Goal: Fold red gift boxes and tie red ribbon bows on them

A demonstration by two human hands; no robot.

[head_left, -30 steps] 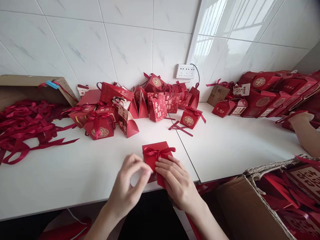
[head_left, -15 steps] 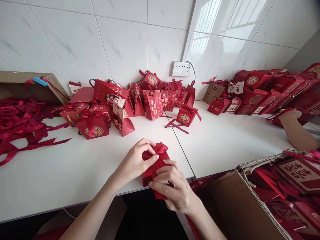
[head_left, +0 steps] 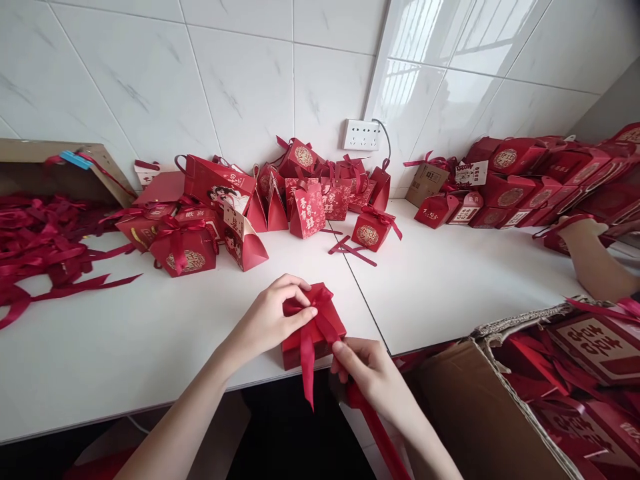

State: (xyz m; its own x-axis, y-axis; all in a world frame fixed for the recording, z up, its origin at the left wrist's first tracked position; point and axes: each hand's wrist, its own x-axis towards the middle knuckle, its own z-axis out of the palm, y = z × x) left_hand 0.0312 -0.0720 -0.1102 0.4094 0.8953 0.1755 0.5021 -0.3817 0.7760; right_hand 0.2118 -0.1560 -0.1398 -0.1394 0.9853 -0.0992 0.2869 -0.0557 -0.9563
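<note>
A red gift box point(head_left: 295, 350) sits at the table's front edge, with a red satin ribbon point(head_left: 309, 360) tied in a bow across its top. My left hand point(head_left: 275, 317) rests over the box's upper left side, thumb and fingers closed on the bow's knot. At the lower right corner of the box, my right hand point(head_left: 367, 367) pinches one ribbon tail between thumb and fingers. A long end of that ribbon runs below my right hand past the table edge. The other tail hangs loose over the box's front.
Finished-looking red boxes point(head_left: 370, 230) line the tiled wall. Loose ribbons point(head_left: 60, 247) pile at left by a cardboard box point(head_left: 113, 180). At lower right stands an open carton point(head_left: 465, 387) full of red boxes. Another person's arm point(head_left: 585, 250) reaches in at right. A socket strip point(head_left: 361, 135) is on the wall.
My right hand has moved down and right from the bow, pulling a ribbon tail, and the other tail now hangs over the box front. My left hand stays on the bow.
</note>
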